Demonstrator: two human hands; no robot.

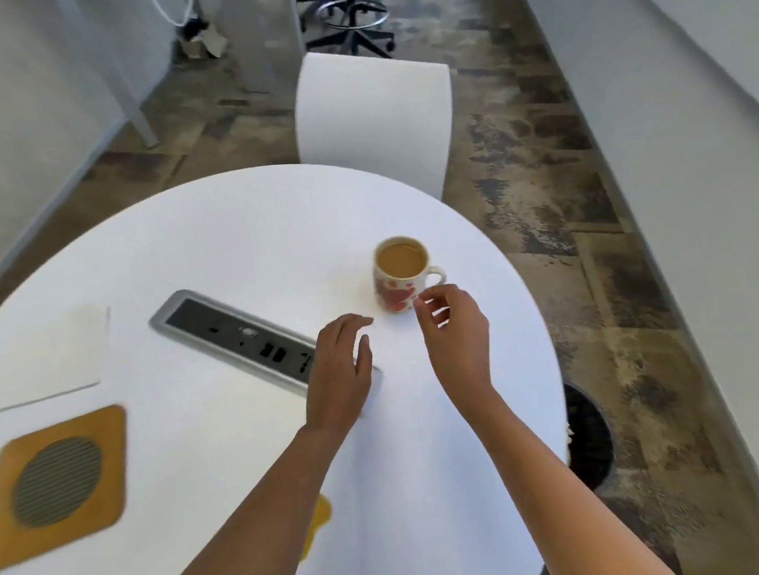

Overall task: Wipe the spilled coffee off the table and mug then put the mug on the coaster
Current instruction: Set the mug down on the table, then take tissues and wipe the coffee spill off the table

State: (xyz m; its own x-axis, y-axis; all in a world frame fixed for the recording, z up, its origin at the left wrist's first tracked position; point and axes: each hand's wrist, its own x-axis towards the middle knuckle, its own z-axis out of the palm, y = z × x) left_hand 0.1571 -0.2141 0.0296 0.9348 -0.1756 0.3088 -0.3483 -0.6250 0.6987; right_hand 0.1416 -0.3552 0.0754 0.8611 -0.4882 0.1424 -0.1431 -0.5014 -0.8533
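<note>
Table (pixel 202 241): yellow patch (pixel 319 521) half-hidden under left forearm (pixel 236 540)

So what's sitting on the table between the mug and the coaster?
In the head view, the power strip set into the table and the left hand lie between the mug and coaster.

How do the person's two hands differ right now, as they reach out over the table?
The left hand lies palm-down, fingers fairly straight, over the end of the power strip set into the table. The right hand is curled, thumb and fingers pinching toward each other, right beside the mug near its handle. The left hand is farther from the mug. Both are bare, empty, and reach forward.
</note>
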